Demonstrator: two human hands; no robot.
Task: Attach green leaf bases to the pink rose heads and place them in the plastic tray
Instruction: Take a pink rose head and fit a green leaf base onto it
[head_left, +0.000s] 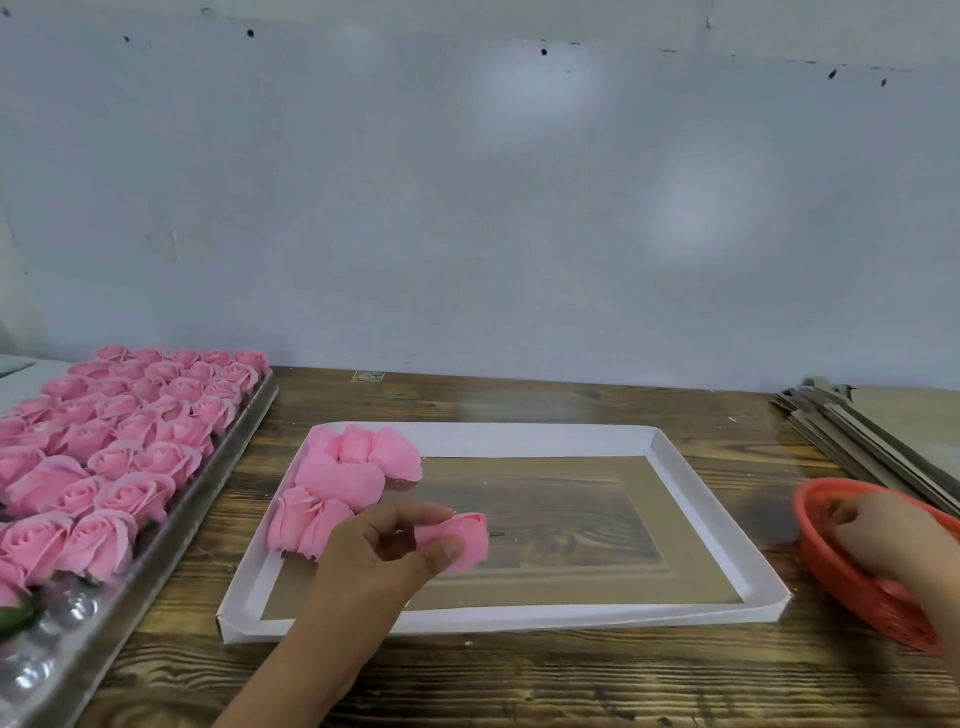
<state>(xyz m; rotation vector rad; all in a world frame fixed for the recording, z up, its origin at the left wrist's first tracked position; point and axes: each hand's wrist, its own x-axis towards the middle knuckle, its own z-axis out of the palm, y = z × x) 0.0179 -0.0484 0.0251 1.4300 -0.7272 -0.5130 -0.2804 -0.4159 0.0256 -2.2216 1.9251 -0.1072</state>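
The left hand (387, 551) reaches in from the lower middle of the view, its forearm angled up and to the right across the near edge of a shallow white box lid (524, 439). The hand is turned with the back of it toward the camera, and its fingers (415, 517) and thumb curl round a pink rose head (462, 538), pinching it on its side above the lid's clear window. A short dark stub pokes out of the rose toward the right.

The right hand (888, 535) enters from the right edge and dips into a red plastic basket (831, 571), wrist bent downward. Its fingers are buried among the basket's contents; whether they grip anything cannot be told.

Several more loose rose heads (337, 483) lie tumbled in the far-left corner of the white lid, touching one another. To the left, a silver plastic tray (156, 545) runs along the worktop (519, 680), packed with rows of finished roses (135, 436) sitting upright and close together. At the tray's near end some round cups show bare, and a green leaf base (15, 613) peeks from under the nearest rose.

A stack of flat cardboard sheets (883, 431) rests at the far right of the wooden worktop, just behind the basket. A pale grey wall (519, 208) fills the upper half of the view.
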